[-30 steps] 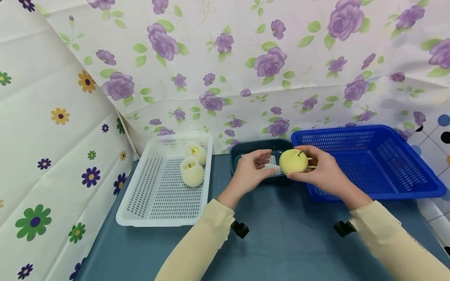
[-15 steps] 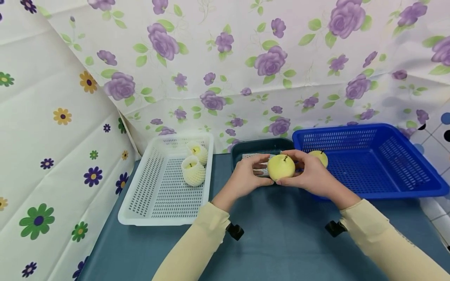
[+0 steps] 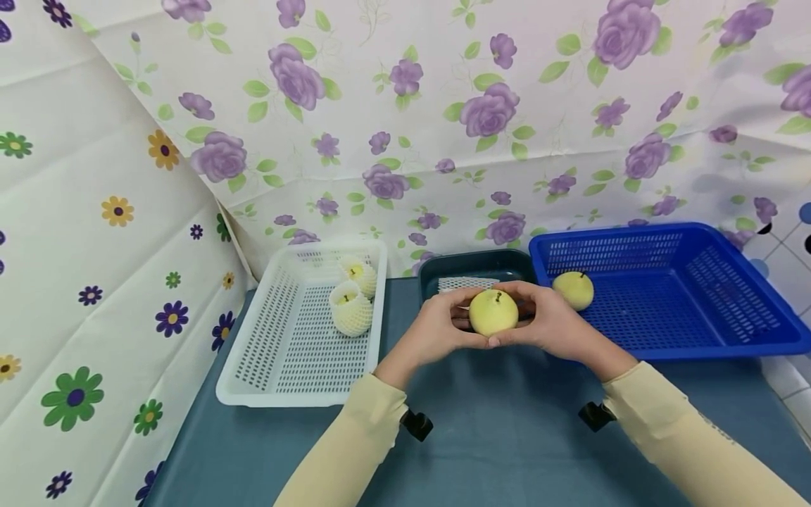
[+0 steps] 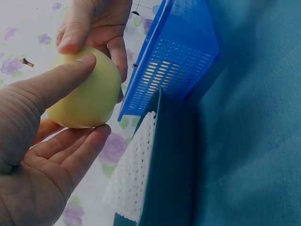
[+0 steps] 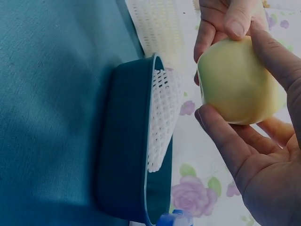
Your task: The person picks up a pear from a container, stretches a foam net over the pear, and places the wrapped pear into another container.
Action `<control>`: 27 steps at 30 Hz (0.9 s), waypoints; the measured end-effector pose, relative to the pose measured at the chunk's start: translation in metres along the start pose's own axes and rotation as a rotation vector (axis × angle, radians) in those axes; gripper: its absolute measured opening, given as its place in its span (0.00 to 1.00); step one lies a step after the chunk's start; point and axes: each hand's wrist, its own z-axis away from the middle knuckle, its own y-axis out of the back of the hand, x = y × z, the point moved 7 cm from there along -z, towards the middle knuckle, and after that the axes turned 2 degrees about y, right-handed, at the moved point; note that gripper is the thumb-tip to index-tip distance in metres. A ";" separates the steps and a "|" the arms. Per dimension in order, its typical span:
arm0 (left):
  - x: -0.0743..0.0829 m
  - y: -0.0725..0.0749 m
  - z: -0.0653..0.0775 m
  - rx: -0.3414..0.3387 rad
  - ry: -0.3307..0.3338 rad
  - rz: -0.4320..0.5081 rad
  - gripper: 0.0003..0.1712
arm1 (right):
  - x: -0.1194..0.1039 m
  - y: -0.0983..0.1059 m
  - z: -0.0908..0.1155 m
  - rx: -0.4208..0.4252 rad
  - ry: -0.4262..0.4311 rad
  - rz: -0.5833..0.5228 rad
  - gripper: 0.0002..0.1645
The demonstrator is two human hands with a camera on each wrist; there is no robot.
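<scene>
With the left hand [image 3: 443, 321], cradle the pear [image 3: 493, 315] lightly; match pressure with the right hand [image 3: 550, 319] to avoid bruising. Left fingers [image 4: 88, 151] curl around its left side; the pear sits between both hands, above the tabletop [image 3: 500, 429]; right fingers grip its right side. Rear contact cannot be confirmed.

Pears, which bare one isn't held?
The pear inside the blue basket; left hand and right hand hold the other bare pear; pears in the white basket wear nets.
</scene>
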 end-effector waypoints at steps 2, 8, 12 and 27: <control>-0.003 0.000 0.001 -0.001 -0.002 -0.004 0.43 | 0.002 -0.002 0.000 -0.019 -0.003 -0.010 0.52; -0.028 -0.002 -0.004 -0.008 0.000 0.013 0.42 | 0.008 -0.011 0.001 -0.069 -0.013 -0.055 0.51; -0.044 -0.004 -0.007 -0.011 -0.004 0.001 0.43 | 0.013 -0.016 0.002 -0.058 -0.018 -0.055 0.51; -0.072 -0.020 -0.005 -0.028 0.085 0.024 0.41 | 0.034 -0.035 0.012 0.016 -0.025 0.044 0.52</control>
